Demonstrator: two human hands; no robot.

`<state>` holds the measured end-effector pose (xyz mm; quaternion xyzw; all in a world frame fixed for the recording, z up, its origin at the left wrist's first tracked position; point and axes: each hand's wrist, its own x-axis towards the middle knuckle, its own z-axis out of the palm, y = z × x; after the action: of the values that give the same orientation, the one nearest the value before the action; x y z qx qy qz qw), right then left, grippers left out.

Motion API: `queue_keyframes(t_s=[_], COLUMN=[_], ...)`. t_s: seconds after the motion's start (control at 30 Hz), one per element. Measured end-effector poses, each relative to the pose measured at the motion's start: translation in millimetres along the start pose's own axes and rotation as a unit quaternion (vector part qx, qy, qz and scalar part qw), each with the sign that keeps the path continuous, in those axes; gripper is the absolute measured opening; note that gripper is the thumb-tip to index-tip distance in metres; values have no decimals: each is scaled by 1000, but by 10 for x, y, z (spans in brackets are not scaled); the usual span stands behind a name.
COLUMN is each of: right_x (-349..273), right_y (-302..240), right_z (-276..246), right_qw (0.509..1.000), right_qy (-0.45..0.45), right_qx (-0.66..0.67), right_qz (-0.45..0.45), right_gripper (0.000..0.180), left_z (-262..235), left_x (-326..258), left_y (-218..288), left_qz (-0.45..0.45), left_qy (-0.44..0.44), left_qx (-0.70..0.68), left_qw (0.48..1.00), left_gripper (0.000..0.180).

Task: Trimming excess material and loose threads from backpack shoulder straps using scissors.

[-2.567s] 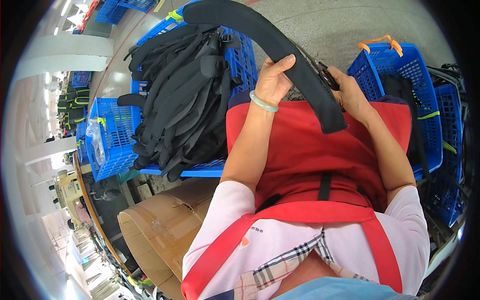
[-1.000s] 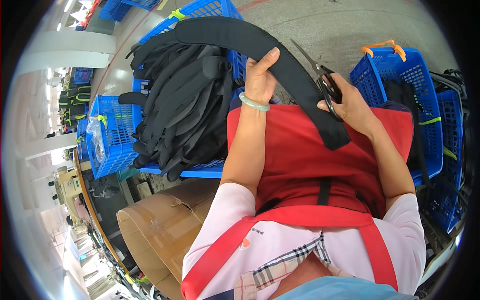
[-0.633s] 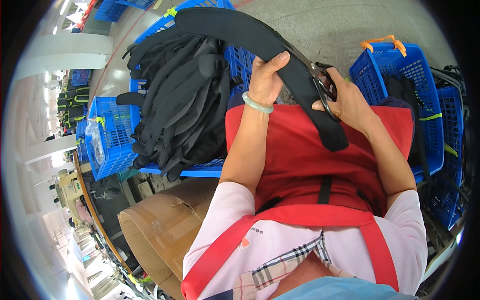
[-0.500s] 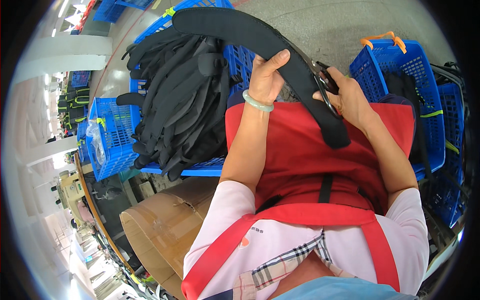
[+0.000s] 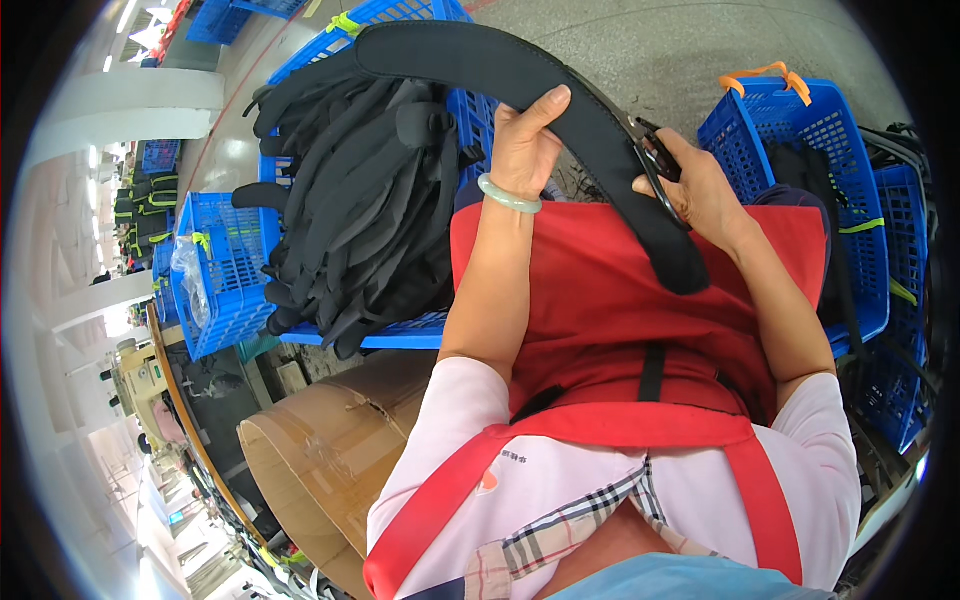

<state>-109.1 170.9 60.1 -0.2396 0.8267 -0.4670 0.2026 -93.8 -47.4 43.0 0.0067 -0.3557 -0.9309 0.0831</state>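
Observation:
A long, curved black padded strap (image 5: 470, 62) with a stitched edge stretches over my red apron (image 5: 590, 310), its lower end lying on the cloth. Closed around its middle, thumb on top, is my left hand (image 5: 528, 145), which has a pale bangle at the wrist. My right hand (image 5: 705, 195) grips dark-handled scissors (image 5: 657, 165) against the strap's right edge. The blades are partly hidden by the strap and my fingers. To the left, a heap of similar black straps (image 5: 370, 200) fills a large blue crate (image 5: 400, 338).
Right of my lap stands a blue crate (image 5: 735, 125) with an orange tie and dark pieces inside; another blue crate (image 5: 905, 200) is beside it. A smaller blue basket (image 5: 225, 300) stands far left. An open cardboard box (image 5: 320, 440) is by my left elbow.
The strap has shifted slightly right and its upper end a little down. My left hand has moved slightly left along it. Right hand and scissors have moved slightly right with the strap.

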Motion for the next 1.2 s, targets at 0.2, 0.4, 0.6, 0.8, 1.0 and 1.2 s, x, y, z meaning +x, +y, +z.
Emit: queue_keyframes(t_s=[0.2, 0.4, 0.6, 0.8, 1.0, 1.2], right_x=[13, 51, 33, 10, 53, -15], right_y=[-116, 128, -49, 35, -15, -15], right_z=[-57, 43, -102, -32, -120, -81], right_qw=[999, 996, 998, 988, 993, 992], right_qy=[-5, 38, -44, 35, -79, -17], right_qx=[-36, -36, -38, -62, -88, -81], right_qz=[10, -76, 10, -138, 17, -97], right_gripper=[56, 63, 63, 67, 75, 73], left_z=[39, 12, 41, 46, 54, 48], left_x=[-30, -31, -74, -80, -93, -88], left_y=[-5, -60, -30, -68, -50, -44], left_qz=[-10, 11, -23, -17, -39, -25], left_qy=[10, -15, -28, -16, -15, -16], left_qx=[-8, 6, -14, -26, -23, -30], left_qw=[1000, 1000, 999, 999, 999, 999], left_gripper=[14, 14, 15, 14, 15, 15])
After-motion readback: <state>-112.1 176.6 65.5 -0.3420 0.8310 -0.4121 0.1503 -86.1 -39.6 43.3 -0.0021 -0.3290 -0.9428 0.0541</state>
